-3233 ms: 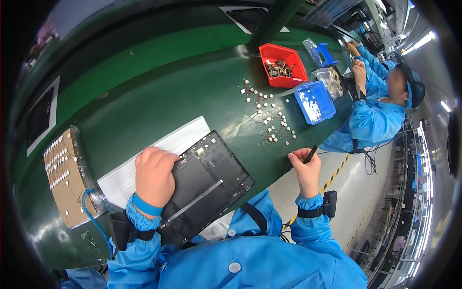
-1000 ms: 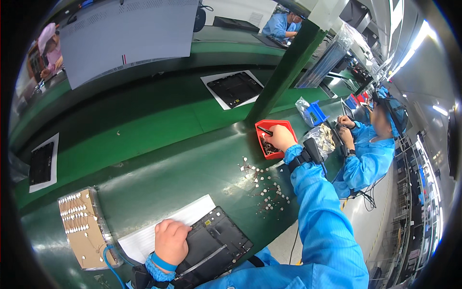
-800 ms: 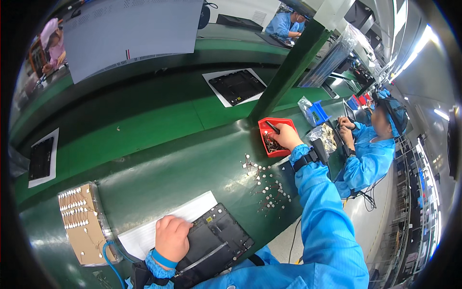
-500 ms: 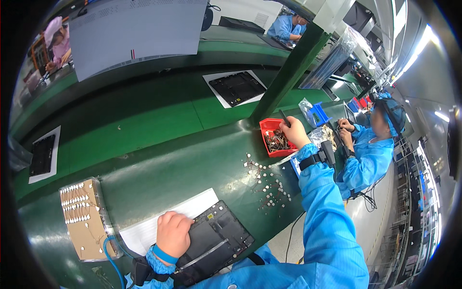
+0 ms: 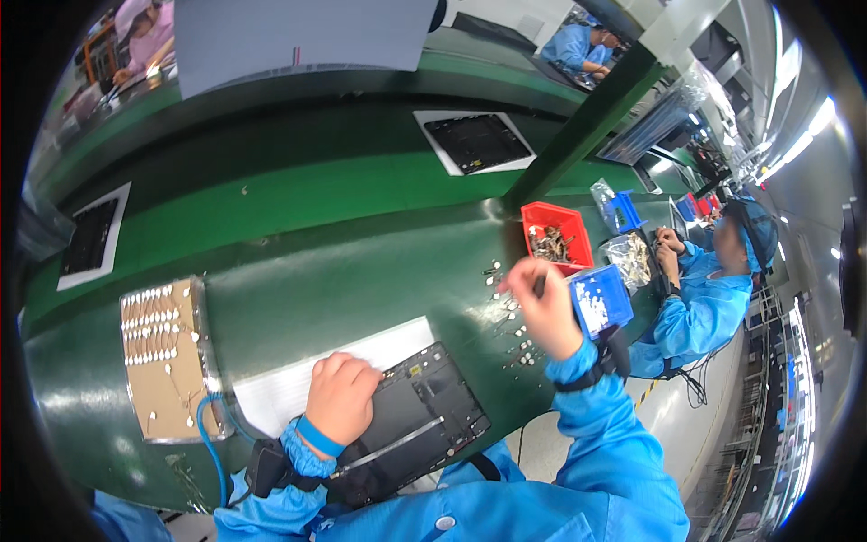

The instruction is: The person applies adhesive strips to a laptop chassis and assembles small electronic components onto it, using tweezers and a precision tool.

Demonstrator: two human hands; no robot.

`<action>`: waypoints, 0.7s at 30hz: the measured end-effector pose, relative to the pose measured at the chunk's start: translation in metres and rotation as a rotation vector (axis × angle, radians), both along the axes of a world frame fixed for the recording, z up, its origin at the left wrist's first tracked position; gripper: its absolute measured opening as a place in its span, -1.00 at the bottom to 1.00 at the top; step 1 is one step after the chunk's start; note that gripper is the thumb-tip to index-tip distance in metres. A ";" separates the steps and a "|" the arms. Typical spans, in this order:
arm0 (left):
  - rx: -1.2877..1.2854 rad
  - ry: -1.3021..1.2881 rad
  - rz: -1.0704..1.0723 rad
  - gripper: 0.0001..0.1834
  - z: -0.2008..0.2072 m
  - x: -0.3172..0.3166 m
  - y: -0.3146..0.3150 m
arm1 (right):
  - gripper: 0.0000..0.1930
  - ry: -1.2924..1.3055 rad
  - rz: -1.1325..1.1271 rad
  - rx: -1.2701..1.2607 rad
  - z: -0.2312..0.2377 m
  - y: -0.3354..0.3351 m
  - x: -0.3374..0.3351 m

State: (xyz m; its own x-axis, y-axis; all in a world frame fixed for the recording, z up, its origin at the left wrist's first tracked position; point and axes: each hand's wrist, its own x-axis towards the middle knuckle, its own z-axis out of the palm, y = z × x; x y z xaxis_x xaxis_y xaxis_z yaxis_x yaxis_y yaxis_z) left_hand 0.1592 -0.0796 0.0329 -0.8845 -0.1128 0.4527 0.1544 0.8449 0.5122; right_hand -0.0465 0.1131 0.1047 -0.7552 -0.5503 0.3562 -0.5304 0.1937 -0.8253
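My left hand [image 5: 344, 397] lies with curled fingers at the left edge of a black device panel [image 5: 424, 411]. What its fingers hold, if anything, is hidden. Under the panel's upper side shows a white sheet [image 5: 289, 390]. My right hand [image 5: 547, 312], partly smeared by motion, is closed round a dark pen-like tool [image 5: 539, 287]. It hovers over small white-tipped wired parts [image 5: 522, 346] scattered on the green table. Just beyond it stands a red bin [image 5: 578, 237] of similar wired parts; a blue bin [image 5: 618, 291] with white pieces is to its right.
A brown board [image 5: 163, 384] with rows of wired parts lies at the left, beside a coiled blue cord [image 5: 200, 425]. Further black panels [image 5: 479, 143] lie on white sheets across the table. A green post [image 5: 578, 135] rises behind the red bin. A co-worker [image 5: 704, 289] sits at the right.
My right hand has moved from the red bin back toward me, over the scattered parts, uncovering the blue bin. My left hand stays at the panel. The whole view has shifted.
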 end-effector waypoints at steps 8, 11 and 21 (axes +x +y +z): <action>0.024 -0.018 -0.007 -0.74 -0.002 -0.001 0.000 | -0.85 0.232 0.447 0.302 -0.055 0.006 0.094; 0.009 -0.020 -0.006 -0.74 -0.003 0.001 -0.001 | -0.84 0.188 0.462 0.332 -0.050 0.010 0.097; 0.010 0.017 0.007 -0.74 -0.006 0.001 0.000 | -0.83 0.132 0.133 0.483 -0.053 0.004 0.093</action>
